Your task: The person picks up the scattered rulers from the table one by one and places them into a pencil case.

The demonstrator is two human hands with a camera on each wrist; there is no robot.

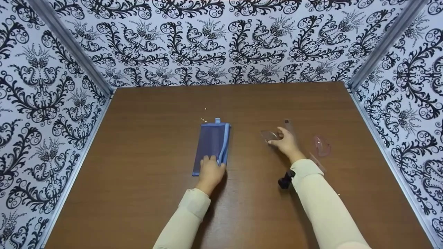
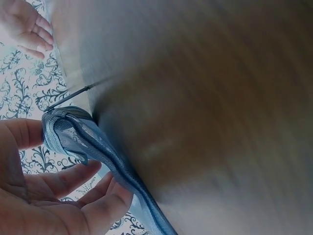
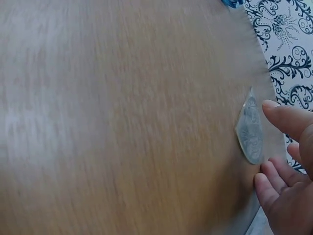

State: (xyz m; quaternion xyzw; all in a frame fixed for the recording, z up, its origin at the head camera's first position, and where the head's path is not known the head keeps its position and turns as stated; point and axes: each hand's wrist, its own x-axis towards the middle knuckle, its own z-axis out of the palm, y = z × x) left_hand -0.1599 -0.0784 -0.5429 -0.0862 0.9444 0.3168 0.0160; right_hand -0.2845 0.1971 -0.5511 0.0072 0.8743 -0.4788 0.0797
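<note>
On the brown table lies a blue mesh zip pouch (image 1: 209, 138), and my left hand (image 1: 211, 171) holds its near end by the zip side. In the left wrist view the pouch (image 2: 110, 147) bulges beside the fingers. To the right, my right hand (image 1: 287, 141) has a clear set square (image 1: 269, 135) between thumb and fingers. The right wrist view shows the set square (image 3: 250, 129) at the fingertips of my right hand (image 3: 288, 171); the thumb's contact is hard to make out there.
A clear ruler (image 1: 288, 125) lies just beyond the right hand. Further right are a pinkish clear protractor (image 1: 322, 146) and a thin clear strip (image 1: 317, 162). Patterned black-and-white walls (image 1: 214, 45) enclose the table's back and sides.
</note>
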